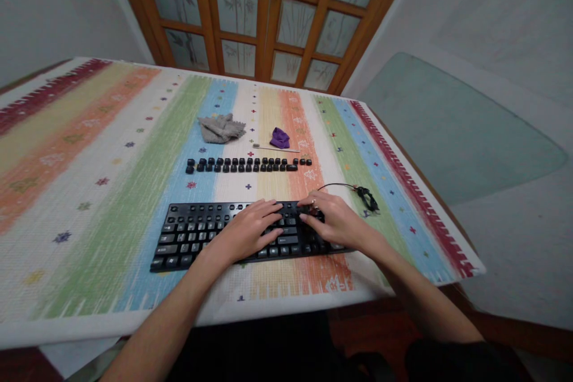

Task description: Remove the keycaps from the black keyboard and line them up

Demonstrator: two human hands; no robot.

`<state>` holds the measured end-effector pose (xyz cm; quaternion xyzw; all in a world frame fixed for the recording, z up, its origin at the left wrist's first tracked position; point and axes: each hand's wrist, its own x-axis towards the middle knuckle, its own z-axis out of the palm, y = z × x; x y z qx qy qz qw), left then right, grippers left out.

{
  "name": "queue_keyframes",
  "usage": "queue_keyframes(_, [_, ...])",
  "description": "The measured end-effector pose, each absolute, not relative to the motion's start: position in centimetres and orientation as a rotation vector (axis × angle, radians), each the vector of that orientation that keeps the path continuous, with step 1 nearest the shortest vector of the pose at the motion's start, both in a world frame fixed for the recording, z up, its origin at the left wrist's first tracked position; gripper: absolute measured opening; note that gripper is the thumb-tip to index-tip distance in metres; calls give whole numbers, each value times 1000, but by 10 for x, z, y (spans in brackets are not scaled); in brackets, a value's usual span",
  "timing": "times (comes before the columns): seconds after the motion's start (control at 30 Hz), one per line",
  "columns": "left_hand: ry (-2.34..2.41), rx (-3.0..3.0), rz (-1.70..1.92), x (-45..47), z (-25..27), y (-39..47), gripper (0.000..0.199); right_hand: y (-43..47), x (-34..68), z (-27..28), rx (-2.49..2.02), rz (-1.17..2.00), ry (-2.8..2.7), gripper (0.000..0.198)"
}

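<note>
A black keyboard [183, 259] lies near the table's front edge. Along its upper rows bare switches show where keycaps are off. My left hand [253, 228] rests on the middle of the keyboard, fingers stretched out and spread, holding nothing. Over the keyboard's right part, my right hand [333, 218] has thumb and index finger bent together in a pinch at the top rows. Whatever is between those fingertips is too small to make out. Behind the keyboard, loose black keycaps [248, 165] stand lined up in two rows.
Beyond the keycaps lie a grey cloth [222, 128], a purple cloth [280, 138] and a thin brush [275, 148] with a wire stem. A bundled black cable [367, 198] sits right of the keyboard. A striped cloth [102, 215] covers the table.
</note>
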<state>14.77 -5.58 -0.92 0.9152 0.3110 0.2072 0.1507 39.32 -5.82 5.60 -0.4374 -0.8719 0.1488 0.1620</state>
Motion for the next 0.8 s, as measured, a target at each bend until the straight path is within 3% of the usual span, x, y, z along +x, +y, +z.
queue_keyframes(0.27, [895, 2612, 596, 147, -9, -56, 31, -43, 406, 61, -1423, 698, -2334, 13])
queue_keyframes(0.8, [896, 2613, 595, 147, -8, -55, 32, -40, 407, 53, -1402, 753, -2171, 8])
